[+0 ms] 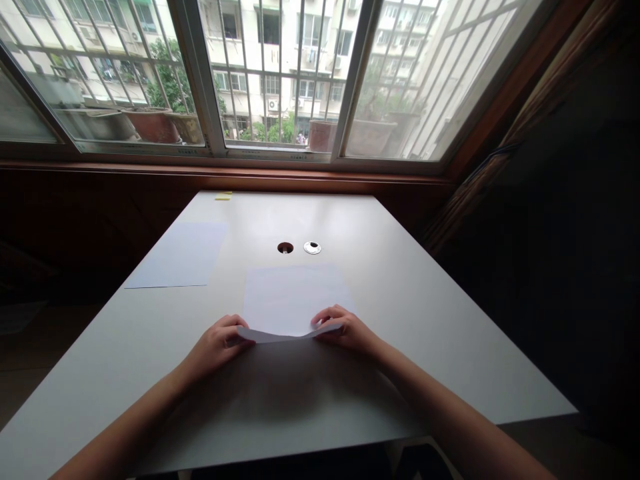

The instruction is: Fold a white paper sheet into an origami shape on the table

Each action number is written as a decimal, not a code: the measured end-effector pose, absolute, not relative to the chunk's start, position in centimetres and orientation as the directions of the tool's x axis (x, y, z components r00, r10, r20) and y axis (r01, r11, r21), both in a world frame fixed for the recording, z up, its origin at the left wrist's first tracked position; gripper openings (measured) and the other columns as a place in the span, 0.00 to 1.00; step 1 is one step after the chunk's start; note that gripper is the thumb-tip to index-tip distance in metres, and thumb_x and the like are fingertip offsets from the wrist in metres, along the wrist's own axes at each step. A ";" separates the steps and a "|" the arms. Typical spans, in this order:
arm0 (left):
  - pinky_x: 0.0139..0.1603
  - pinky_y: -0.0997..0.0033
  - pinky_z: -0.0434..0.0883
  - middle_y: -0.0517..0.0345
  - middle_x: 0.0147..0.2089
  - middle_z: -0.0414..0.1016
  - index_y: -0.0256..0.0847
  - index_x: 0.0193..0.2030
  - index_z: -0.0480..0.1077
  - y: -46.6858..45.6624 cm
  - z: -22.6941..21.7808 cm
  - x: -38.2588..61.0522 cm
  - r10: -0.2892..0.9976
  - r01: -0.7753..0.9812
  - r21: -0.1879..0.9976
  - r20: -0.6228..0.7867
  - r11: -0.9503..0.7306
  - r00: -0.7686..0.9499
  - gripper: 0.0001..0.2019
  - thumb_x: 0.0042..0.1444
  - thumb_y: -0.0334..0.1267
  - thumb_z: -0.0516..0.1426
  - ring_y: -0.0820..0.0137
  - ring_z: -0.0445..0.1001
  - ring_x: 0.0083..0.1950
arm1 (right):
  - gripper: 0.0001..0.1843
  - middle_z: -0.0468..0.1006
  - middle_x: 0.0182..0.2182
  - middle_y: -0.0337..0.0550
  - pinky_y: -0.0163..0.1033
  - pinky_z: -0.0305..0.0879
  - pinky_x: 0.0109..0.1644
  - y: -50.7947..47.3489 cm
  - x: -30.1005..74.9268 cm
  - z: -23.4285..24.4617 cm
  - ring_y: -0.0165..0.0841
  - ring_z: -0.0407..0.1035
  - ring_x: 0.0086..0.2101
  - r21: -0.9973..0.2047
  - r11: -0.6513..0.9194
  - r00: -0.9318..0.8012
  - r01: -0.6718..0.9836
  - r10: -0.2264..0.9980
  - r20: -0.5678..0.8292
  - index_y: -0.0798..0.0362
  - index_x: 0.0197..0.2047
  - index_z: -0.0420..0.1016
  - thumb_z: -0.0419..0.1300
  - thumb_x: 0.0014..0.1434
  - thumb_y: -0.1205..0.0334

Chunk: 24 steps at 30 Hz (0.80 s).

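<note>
A white sheet of paper [297, 297] lies on the white table [425, 333] in front of me, its near edge lifted and bent. My left hand [223, 343] pinches the left corner of that edge between thumb and fingers. At the right corner, my right hand [345, 328] holds the same edge, thumb below and fingers above. Between the two hands the raised edge sags a little toward the tabletop.
Another white sheet [175, 257] lies flat at the table's left side. Yellow sticky strips [223, 196] sit at the far left edge. Behind the paper are a round cable hole [285, 248] and a round grommet cover [313, 248]. A barred window [280, 80] stands beyond the table.
</note>
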<state>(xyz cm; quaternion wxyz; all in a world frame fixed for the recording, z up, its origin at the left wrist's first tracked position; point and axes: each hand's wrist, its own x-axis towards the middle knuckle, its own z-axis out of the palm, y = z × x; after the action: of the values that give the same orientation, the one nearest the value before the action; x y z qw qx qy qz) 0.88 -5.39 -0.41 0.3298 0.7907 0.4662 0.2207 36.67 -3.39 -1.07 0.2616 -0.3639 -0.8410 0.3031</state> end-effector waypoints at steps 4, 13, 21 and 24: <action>0.52 0.62 0.72 0.53 0.52 0.75 0.47 0.44 0.79 -5.2 -0.5 1.1 0.899 0.566 0.770 0.023 -0.295 0.436 0.14 0.61 0.50 0.56 0.60 0.74 0.52 | 0.08 0.79 0.44 0.43 0.45 0.69 0.52 -3.3 36.4 -0.8 0.41 0.71 0.46 -0.750 0.415 -0.522 0.516 0.846 0.109 0.46 0.37 0.83 0.66 0.58 0.52; 0.48 0.64 0.71 0.51 0.50 0.76 0.42 0.36 0.79 -5.2 0.4 1.7 0.915 0.639 0.723 -0.026 -0.261 0.402 0.15 0.61 0.48 0.55 0.59 0.74 0.49 | 0.04 0.75 0.40 0.43 0.42 0.69 0.49 -3.4 35.5 0.6 0.41 0.72 0.45 -0.794 0.231 -0.395 0.562 0.919 -0.012 0.49 0.31 0.83 0.69 0.53 0.58; 0.40 0.68 0.70 0.53 0.46 0.72 0.40 0.29 0.74 -5.4 0.9 2.0 0.935 0.689 0.696 -0.072 -0.203 0.348 0.16 0.60 0.47 0.54 0.63 0.73 0.41 | 0.10 0.73 0.44 0.45 0.42 0.69 0.49 -3.0 35.3 0.6 0.38 0.72 0.42 -0.792 0.123 -0.332 0.598 0.938 -0.105 0.52 0.27 0.81 0.70 0.50 0.53; 0.40 0.68 0.70 0.54 0.45 0.71 0.40 0.27 0.72 -5.5 0.9 2.2 0.941 0.699 0.690 -0.076 -0.190 0.331 0.16 0.59 0.47 0.54 0.64 0.73 0.40 | 0.12 0.72 0.43 0.45 0.41 0.69 0.47 -3.0 35.1 0.8 0.37 0.71 0.40 -0.772 0.091 -0.289 0.629 0.949 -0.124 0.53 0.25 0.80 0.71 0.49 0.53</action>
<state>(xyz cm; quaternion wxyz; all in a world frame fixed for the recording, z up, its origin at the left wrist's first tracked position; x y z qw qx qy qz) 2.17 -5.47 0.92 0.3242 0.7486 0.5474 0.1866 35.13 -3.02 0.78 0.2113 -0.5576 -0.7077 0.3790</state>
